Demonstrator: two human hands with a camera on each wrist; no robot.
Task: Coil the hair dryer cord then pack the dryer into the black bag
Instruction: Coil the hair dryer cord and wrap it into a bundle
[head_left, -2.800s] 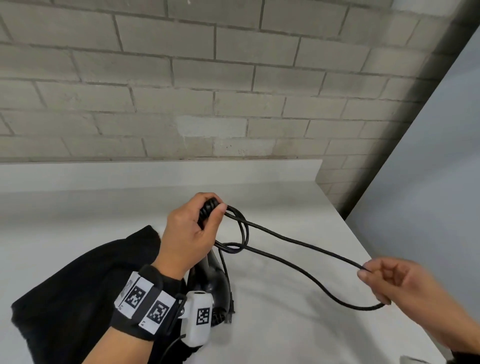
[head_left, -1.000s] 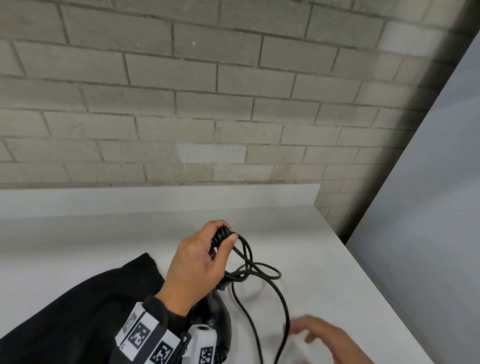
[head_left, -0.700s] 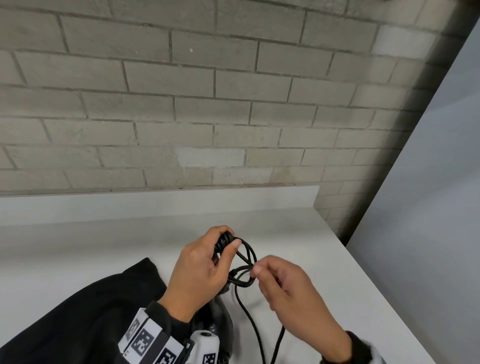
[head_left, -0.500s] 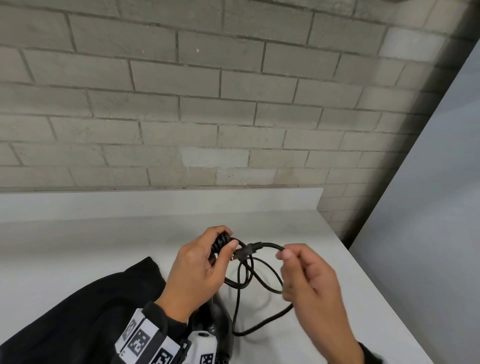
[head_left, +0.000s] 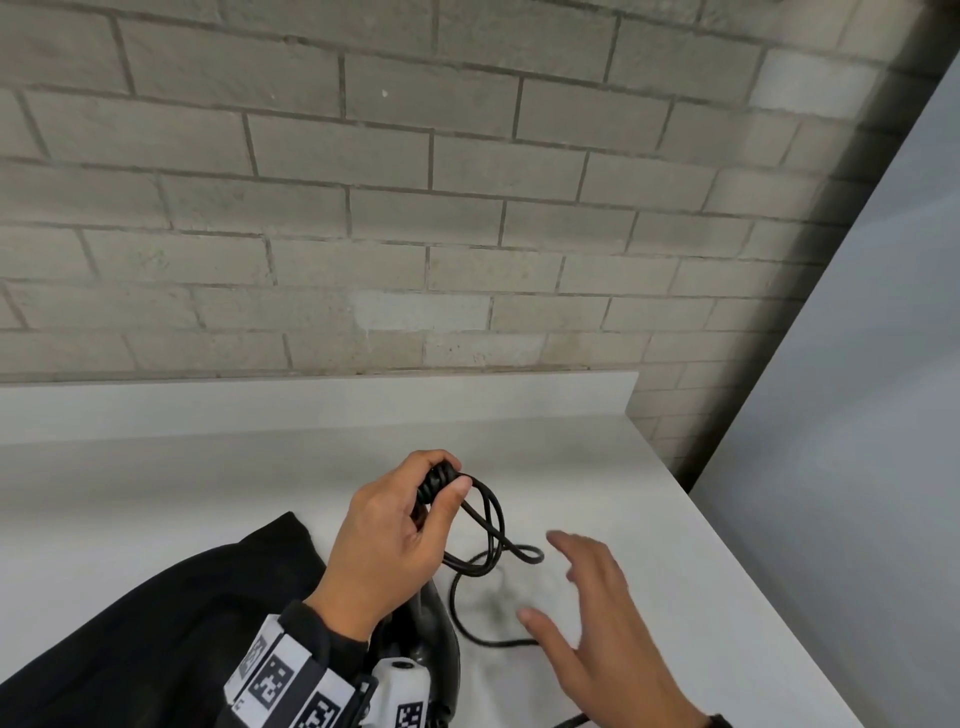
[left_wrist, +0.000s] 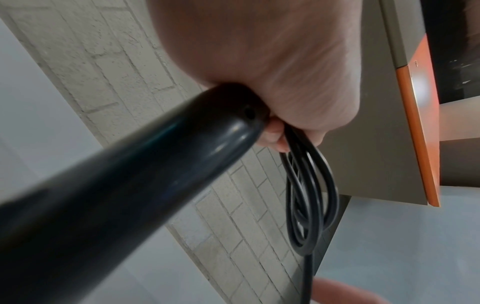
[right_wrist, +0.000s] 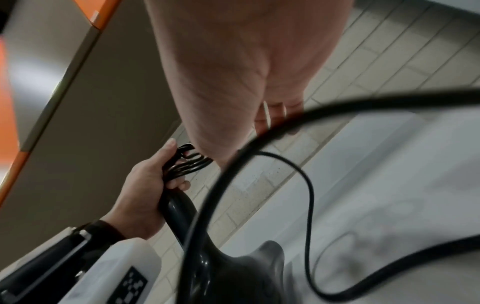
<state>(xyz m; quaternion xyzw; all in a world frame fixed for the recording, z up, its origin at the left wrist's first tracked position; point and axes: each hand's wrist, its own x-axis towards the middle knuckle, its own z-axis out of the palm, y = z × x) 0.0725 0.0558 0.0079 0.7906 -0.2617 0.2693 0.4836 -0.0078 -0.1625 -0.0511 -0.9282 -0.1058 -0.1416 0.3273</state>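
While left hand clamps coils, cord trails below grip

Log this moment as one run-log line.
stage: coiling cord | left hand: grips cord loops and hair dryer handle | right hand: open above loose cord, holding nothing | black bag: on counter, dryer not packed

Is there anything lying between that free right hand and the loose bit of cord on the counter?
Nothing visible. The right hand hovers open just over the slack cord, with only bare white counter beneath. The left hand holds the coiled loops and the hair dryer off to the side.
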